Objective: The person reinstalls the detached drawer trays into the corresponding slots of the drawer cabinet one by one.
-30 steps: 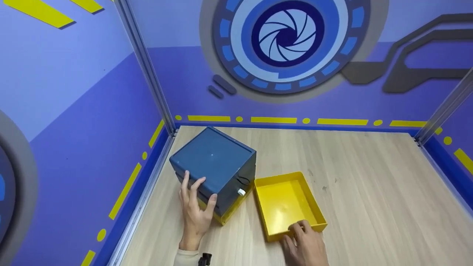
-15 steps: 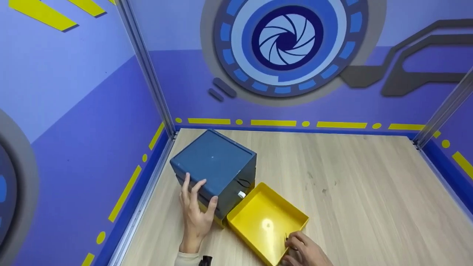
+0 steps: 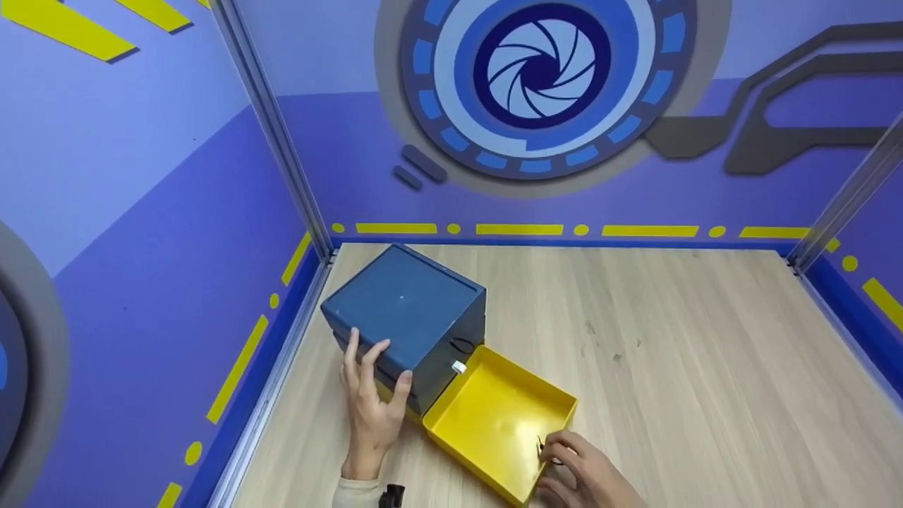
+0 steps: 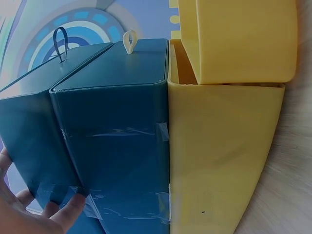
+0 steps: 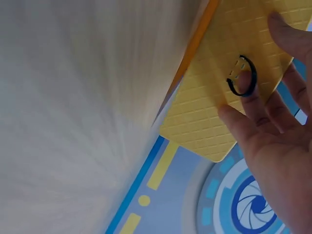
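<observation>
My left hand rests with spread fingers on a dark blue stacked drawer unit; in the left wrist view its fingertips touch the taped blue side. The unit's bottom tier is a yellow casing. A shallow yellow drawer stands at that casing's front, its far end partly in the opening. My right hand holds the drawer's near wall. In the right wrist view, fingers lie against its ribbed front, one fingertip at the black loop pull.
A black loop and a white loop stick out from the blue tiers. The wooden table extends right of the drawer. Patterned purple walls and metal corner posts enclose the table.
My right hand has turned the yellow drawer to line up with the unit and moved it left, against the bottom tier's opening. The left hand stays on the unit.
</observation>
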### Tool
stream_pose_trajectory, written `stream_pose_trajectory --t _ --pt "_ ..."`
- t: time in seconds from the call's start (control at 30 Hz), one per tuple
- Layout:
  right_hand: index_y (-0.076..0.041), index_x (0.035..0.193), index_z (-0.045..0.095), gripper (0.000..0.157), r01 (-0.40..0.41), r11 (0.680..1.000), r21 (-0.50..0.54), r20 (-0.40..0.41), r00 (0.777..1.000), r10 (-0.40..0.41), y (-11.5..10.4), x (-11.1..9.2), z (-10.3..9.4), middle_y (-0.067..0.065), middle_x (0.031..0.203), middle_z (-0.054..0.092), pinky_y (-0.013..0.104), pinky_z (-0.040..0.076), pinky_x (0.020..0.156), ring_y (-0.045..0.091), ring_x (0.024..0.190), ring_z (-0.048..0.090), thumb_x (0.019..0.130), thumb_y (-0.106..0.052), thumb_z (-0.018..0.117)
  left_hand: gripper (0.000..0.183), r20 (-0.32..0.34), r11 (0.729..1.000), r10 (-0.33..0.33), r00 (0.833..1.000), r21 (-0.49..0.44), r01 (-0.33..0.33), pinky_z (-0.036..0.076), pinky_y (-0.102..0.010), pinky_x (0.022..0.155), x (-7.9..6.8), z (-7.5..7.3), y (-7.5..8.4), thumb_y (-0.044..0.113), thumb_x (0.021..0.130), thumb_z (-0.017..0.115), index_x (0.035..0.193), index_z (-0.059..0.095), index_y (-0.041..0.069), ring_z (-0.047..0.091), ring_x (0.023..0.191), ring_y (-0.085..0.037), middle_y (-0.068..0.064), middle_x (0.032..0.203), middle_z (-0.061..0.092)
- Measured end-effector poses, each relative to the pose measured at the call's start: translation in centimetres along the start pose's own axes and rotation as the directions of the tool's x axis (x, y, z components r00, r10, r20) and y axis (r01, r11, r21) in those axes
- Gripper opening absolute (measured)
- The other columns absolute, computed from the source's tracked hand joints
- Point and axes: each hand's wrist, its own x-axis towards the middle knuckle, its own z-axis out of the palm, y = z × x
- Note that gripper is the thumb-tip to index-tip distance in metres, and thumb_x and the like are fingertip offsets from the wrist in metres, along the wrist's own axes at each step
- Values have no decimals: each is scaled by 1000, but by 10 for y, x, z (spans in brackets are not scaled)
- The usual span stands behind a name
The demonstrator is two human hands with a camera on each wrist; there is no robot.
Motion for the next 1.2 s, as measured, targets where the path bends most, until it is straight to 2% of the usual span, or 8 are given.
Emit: stream_pose_trajectory --t 0.17,0.3,0.4,0.5,0.63,0.73,0.97,1.2 --pt "-14 109 71 24 82 996 -18 -75 994 -83 3 3 3 4 113 68 19 54 90 14 100 67 95 -31 82 55 -2 1000 21 1000 -8 -21 24 -81 115 -1 0 -1 22 92 77 144 60 19 25 155 -51 -20 175 23" --pt "-12 109 72 24 119 992 -33 -115 986 -122 5 6 8 7 112 69 20 54 92 18 100 68 99 -33 77 55 5 1000 12 1000 -10 -12 24 -81 115 -2 -1 -1 22 92 77 145 60 20 25 156 -50 -19 175 22" --pt "-12 109 72 24 111 993 -32 -111 987 -114 4 10 12 8 113 69 19 54 93 19 99 68 99 -34 77 55 10 1000 -1 1000 -9 1 24 -81 115 -3 -2 -1 23 92 77 145 60 20 24 156 -50 -19 175 22" --pt "-11 108 71 26 76 997 -31 -69 995 -78 1 17 15 7 114 68 20 55 91 19 99 68 93 -28 85 55 6 1000 -5 1000 -7 5 24 -82 115 -4 -2 -1 23 92 76 144 60 20 25 155 -50 -19 175 23" --pt "-16 108 71 35 -28 997 -73 28 999 30 -5 27 18 1 119 66 22 57 86 13 100 66 82 -21 94 55 3 1000 7 1000 -7 -7 24 -82 115 -3 -1 0 23 92 76 144 60 20 26 155 -50 -20 175 23" --pt "-19 111 71 40 -78 991 -113 52 995 84 -8 32 19 -1 123 65 24 57 85 9 100 65 79 -21 95 55 4 1000 24 1000 -8 -24 24 -82 115 -2 -1 0 22 92 76 144 60 20 26 154 -50 -20 175 23" --pt "-16 105 73 41 4 994 -110 -97 995 -14 -4 34 19 2 114 67 25 53 87 11 98 64 73 -18 97 55 -8 999 38 999 -7 -38 25 -82 115 -2 1 -3 21 91 76 144 60 19 28 153 -50 -21 174 24" --pt "-18 99 73 38 9 988 -157 -85 996 -23 -1 32 20 -5 108 67 26 52 83 9 92 64 70 -17 97 55 -13 999 36 999 0 -36 24 -81 116 -2 1 -4 22 92 75 144 60 19 28 154 -50 -21 174 25"
